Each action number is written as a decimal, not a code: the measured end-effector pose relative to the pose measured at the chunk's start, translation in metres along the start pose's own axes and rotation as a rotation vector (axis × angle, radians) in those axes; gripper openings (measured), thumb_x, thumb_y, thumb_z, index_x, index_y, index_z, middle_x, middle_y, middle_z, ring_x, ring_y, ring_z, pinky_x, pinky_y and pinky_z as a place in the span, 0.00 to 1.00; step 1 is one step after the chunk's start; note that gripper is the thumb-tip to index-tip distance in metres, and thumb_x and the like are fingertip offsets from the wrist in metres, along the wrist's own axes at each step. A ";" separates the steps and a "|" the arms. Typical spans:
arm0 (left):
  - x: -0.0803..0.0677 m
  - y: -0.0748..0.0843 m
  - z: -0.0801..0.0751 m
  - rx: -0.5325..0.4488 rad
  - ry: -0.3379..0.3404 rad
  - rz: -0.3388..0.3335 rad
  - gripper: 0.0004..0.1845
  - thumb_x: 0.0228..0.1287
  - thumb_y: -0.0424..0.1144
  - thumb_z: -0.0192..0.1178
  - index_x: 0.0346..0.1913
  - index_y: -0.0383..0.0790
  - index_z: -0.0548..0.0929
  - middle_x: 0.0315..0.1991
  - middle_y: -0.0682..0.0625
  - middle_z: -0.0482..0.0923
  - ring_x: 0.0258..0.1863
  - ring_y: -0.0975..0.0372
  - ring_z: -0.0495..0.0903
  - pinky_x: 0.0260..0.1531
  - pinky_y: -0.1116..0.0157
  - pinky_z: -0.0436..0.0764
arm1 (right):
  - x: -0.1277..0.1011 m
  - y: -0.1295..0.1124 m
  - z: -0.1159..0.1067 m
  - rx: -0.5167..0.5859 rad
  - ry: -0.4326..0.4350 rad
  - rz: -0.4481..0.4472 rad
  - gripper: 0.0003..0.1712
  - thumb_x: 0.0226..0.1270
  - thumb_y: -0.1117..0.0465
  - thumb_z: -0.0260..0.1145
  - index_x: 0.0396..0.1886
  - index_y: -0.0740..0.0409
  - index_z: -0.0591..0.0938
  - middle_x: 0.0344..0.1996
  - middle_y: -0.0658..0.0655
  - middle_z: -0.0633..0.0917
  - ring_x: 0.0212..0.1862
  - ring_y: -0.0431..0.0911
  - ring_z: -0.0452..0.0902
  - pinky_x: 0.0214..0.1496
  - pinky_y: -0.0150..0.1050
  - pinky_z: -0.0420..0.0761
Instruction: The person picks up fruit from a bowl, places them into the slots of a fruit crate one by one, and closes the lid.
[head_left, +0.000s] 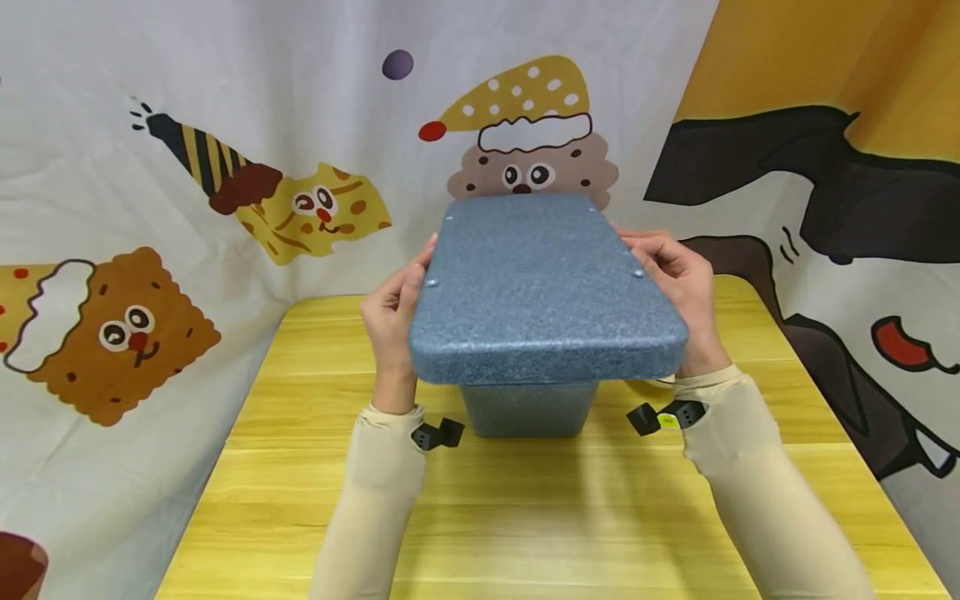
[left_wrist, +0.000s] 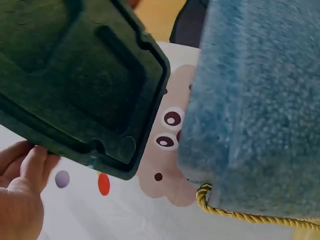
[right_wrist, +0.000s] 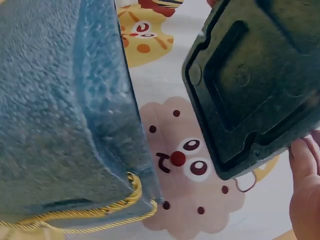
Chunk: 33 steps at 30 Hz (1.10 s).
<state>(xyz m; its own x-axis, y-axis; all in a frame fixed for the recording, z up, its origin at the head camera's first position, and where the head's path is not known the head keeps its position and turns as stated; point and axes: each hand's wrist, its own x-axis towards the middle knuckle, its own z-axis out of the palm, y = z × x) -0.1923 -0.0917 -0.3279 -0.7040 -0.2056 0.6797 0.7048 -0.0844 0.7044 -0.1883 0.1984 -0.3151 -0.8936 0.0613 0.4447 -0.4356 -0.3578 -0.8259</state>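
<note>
A blue foam lid [head_left: 543, 287] is held level above a blue foam box [head_left: 525, 408] that stands on the yellow table [head_left: 525, 508]. My left hand [head_left: 393, 312] grips the lid's left edge and my right hand [head_left: 678, 279] grips its right edge. The left wrist view shows the lid's dark moulded underside [left_wrist: 75, 80], apart from the box [left_wrist: 255, 100], with my left fingers [left_wrist: 22, 190] under the lid's edge. In the right wrist view the lid's underside [right_wrist: 255, 80] also hangs clear of the box [right_wrist: 60, 110], my right fingers [right_wrist: 305, 190] at its rim. Most of the box is hidden by the lid in the head view.
A yellow cord [left_wrist: 235, 212] runs round the box's rim, also seen as the cord [right_wrist: 100, 212] in the right wrist view. A cartoon-printed cloth backdrop [head_left: 225, 192] hangs behind and beside the table. Bare tabletop lies in front of the box.
</note>
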 end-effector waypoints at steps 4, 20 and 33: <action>0.000 0.001 -0.004 -0.044 -0.111 -0.143 0.38 0.64 0.60 0.62 0.58 0.25 0.78 0.59 0.38 0.77 0.62 0.51 0.74 0.62 0.56 0.70 | 0.000 0.004 -0.006 0.037 -0.018 0.093 0.16 0.69 0.69 0.63 0.53 0.76 0.81 0.54 0.64 0.79 0.55 0.52 0.75 0.44 0.33 0.81; -0.004 -0.019 -0.001 -0.078 -0.313 -0.406 0.32 0.70 0.27 0.50 0.74 0.29 0.54 0.75 0.47 0.52 0.73 0.64 0.52 0.70 0.65 0.53 | -0.001 0.024 -0.004 0.089 -0.015 0.205 0.24 0.70 0.71 0.60 0.64 0.73 0.71 0.66 0.61 0.73 0.71 0.49 0.61 0.64 0.35 0.70; 0.002 -0.035 0.005 0.186 -0.343 -0.526 0.29 0.77 0.32 0.47 0.76 0.35 0.52 0.76 0.50 0.49 0.73 0.63 0.52 0.69 0.67 0.55 | 0.007 0.043 -0.009 -0.005 -0.013 0.250 0.26 0.73 0.71 0.57 0.67 0.75 0.67 0.70 0.64 0.67 0.72 0.50 0.60 0.67 0.38 0.67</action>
<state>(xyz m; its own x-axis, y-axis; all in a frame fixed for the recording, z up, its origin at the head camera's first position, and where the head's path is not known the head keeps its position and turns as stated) -0.2187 -0.0844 -0.3502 -0.9605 0.1419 0.2393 0.2530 0.0879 0.9635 -0.2142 0.1916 -0.3505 -0.9722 -0.0404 0.2308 -0.2019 -0.3557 -0.9125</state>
